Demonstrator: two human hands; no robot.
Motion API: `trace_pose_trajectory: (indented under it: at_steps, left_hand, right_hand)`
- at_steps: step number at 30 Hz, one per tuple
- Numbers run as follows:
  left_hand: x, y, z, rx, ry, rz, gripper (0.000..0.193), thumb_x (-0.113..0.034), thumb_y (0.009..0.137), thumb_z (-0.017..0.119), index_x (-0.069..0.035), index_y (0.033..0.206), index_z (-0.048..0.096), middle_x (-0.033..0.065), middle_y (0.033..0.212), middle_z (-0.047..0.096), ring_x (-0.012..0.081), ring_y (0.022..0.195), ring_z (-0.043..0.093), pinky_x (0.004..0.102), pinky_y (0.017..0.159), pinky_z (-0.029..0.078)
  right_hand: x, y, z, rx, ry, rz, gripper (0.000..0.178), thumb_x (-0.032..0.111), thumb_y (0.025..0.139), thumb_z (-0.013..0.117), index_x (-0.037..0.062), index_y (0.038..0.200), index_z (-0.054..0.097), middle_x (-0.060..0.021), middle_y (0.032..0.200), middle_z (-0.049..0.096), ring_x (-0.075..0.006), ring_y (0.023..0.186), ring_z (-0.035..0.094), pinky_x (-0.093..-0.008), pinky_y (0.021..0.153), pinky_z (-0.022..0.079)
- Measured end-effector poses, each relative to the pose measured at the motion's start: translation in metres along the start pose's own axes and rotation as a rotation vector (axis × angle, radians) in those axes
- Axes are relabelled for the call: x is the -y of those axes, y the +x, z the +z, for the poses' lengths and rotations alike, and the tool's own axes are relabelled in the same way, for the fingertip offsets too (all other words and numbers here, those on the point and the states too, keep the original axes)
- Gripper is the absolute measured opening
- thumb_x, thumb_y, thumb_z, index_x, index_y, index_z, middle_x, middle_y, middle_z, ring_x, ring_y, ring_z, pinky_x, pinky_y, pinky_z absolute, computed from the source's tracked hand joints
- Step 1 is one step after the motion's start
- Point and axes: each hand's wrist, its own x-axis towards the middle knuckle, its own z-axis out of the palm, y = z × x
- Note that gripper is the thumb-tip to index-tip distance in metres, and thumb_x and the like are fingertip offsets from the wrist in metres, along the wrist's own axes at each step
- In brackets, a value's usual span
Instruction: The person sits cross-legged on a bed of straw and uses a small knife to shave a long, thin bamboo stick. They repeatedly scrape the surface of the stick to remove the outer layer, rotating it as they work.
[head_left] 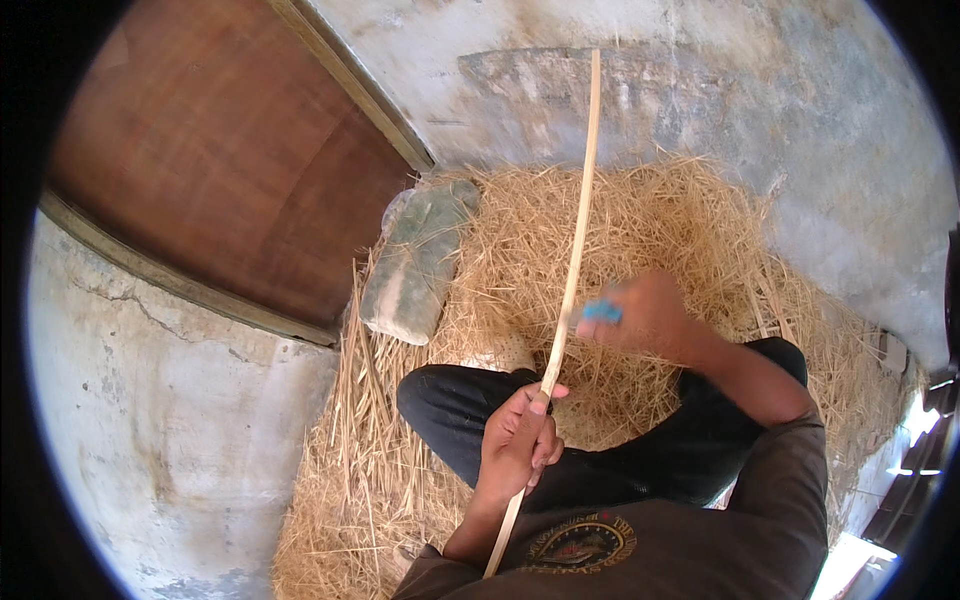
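A long, pale wooden strip (580, 220), like split bamboo, runs from beside my torso up toward the far wall, bending slightly. My left hand (518, 440) is closed around its lower part, near my lap, with the thumb lying along it. My right hand (645, 312), smeared by motion, is closed on a small blue object (602, 310) just to the right of the strip. What the blue object is cannot be made out, nor whether it touches the strip.
Thin straw-coloured shavings (680, 220) heap over the floor around my crossed legs (455, 405). Longer thin strips (362, 400) lie at the left. A greenish-grey block (415, 265) rests by the brown door panel (230, 150). Stained walls (800, 110) stand close by.
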Motion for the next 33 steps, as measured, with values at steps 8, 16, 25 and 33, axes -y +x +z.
trace_pose_trajectory:
  at_steps: [8, 16, 25, 33]
  left_hand:
    - [-0.001, -0.003, -0.002, -0.007, 0.315, 0.082, 0.029, -0.017, 0.101, 0.038, 0.0, 0.122, 0.047, -0.004, 0.05, 0.04, 0.0018, 0.04, 0.033, 0.0179, 0.04, 0.025]
    - [0.003, -0.007, -0.003, -0.005, 0.331, 0.088, 0.029, -0.016, 0.101, 0.038, 0.001, 0.123, 0.046, -0.0046, 0.05, 0.039, 0.0019, 0.042, 0.033, 0.0175, 0.042, 0.026]
    - [0.005, -0.028, 0.003, 0.08, 0.338, -0.015, 0.03, -0.015, 0.101, 0.038, 0.0, 0.126, 0.044, -0.0056, 0.054, 0.038, 0.0013, 0.044, 0.034, 0.0173, 0.043, 0.027]
    - [0.002, -0.02, -0.004, 0.035, 0.332, 0.028, 0.031, -0.018, 0.101, 0.039, 0.002, 0.124, 0.046, -0.0033, 0.052, 0.04, 0.0026, 0.044, 0.034, 0.0185, 0.043, 0.027]
  right_hand:
    - [-0.027, 0.022, -0.005, -0.006, -0.056, 0.169, 0.064, 0.073, 0.069, 0.059, 0.0115, 0.051, 0.052, -0.0075, 0.045, 0.049, -0.0266, 0.038, 0.05, -0.0361, 0.038, 0.039]
    - [-0.001, 0.011, 0.003, -0.169, -0.11, -0.27, 0.07, 0.076, 0.065, 0.06, 0.0094, 0.046, 0.05, -0.0063, 0.04, 0.045, -0.0248, 0.033, 0.048, -0.0353, 0.034, 0.036]
    - [-0.083, 0.047, -0.02, 0.006, -0.242, 0.435, 0.058, 0.065, 0.081, 0.053, 0.0105, 0.066, 0.065, -0.0027, 0.046, 0.048, -0.0186, 0.037, 0.045, -0.0334, 0.039, 0.038]
    - [-0.024, 0.01, 0.008, -0.185, -0.143, -0.114, 0.065, 0.074, 0.076, 0.051, 0.0118, 0.057, 0.059, 0.0003, 0.042, 0.042, -0.0179, 0.035, 0.042, -0.0328, 0.037, 0.037]
